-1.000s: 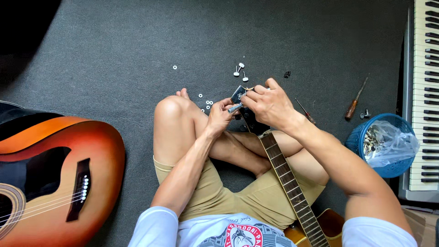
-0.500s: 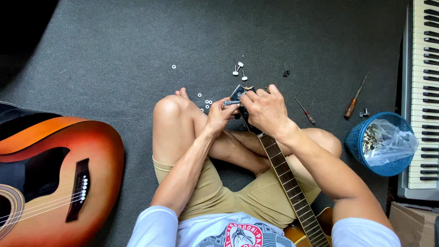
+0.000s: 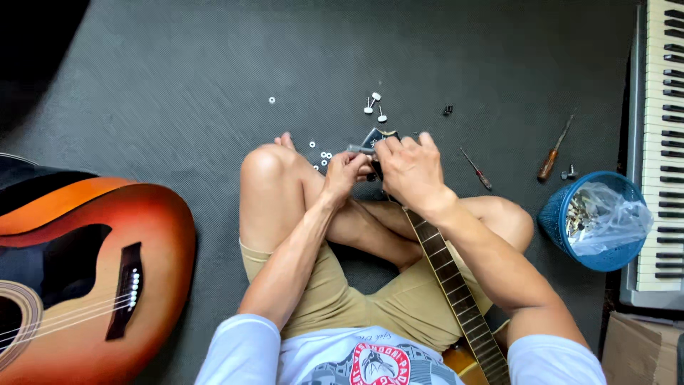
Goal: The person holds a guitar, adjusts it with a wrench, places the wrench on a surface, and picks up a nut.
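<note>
Over the person's crossed legs, both hands meet at the headstock [image 3: 375,137] of an acoustic guitar whose neck [image 3: 456,292] runs up from the lap toward the dark grey carpet [image 3: 178,85]. The left hand [image 3: 345,171] is closed, fingers pinched around a small silver metal part [image 3: 358,149] that sticks out to the left of the headstock; what kind of part it is cannot be told at this size. The right hand [image 3: 412,171] is wrapped over the headstock from the right, fingers curled down on it and touching the left hand's fingertips. Only the dark top edge of the headstock shows above the knuckles.

On the carpet just beyond the hands lie 3 white-buttoned tuning pegs [image 3: 373,105], a scatter of small white washers [image 3: 320,155] beside the left knee, 1 more washer [image 3: 271,100] well apart to the left, and a small black part [image 3: 447,110]. To the right lie a thin screwdriver [image 3: 475,169] and a wooden-handled screwdriver [image 3: 555,149]. A blue basket [image 3: 570,235] holding a clear plastic bag stands near the right knee, next to an electronic keyboard [image 3: 662,135]. A sunburst acoustic guitar [image 3: 92,285] lies at the left.
</note>
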